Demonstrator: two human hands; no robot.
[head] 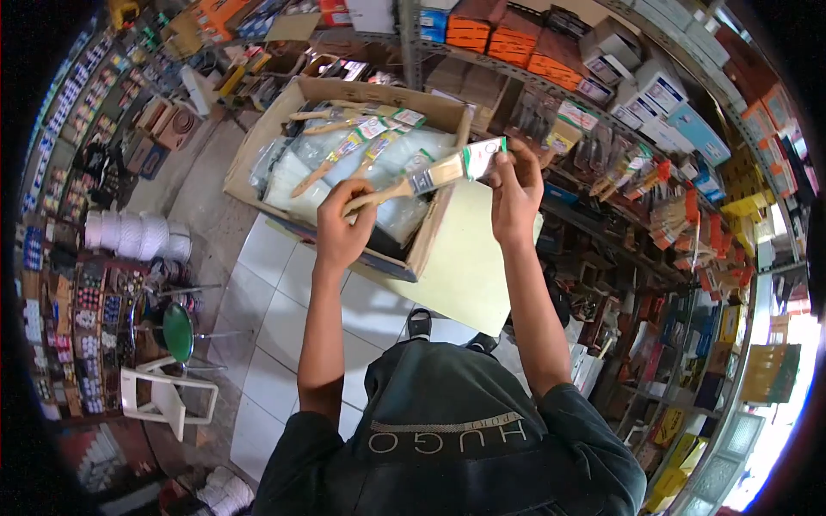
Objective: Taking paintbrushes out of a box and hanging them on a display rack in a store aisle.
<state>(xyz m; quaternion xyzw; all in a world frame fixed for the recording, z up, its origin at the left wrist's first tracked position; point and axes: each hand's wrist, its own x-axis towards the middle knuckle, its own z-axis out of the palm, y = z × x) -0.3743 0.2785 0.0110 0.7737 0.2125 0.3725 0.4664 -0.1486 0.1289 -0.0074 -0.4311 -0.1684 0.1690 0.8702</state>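
Observation:
A paintbrush (423, 182) with a wooden handle and pale bristles is stretched between my hands, above a cardboard box. My left hand (348, 216) grips its handle end. At the other end, the fingers of my right hand (518, 187) pinch the white and green card (484, 158) around the bristle tip. Below, the open cardboard box (429, 242) holds clear plastic bags (298, 187) and several more paintbrushes (342, 149) with wooden handles and printed wrappers. The bottom of the box is hidden by these contents.
A pale yellow sheet (474, 258) lies beside and under the box. Shelves on the right carry orange boxes (468, 32) and hanging brushes (623, 171). At left are rope spools (139, 235), a green-seated stool (178, 332) and a white plastic stool (168, 396) on its side. White tiles (284, 329) cover the floor.

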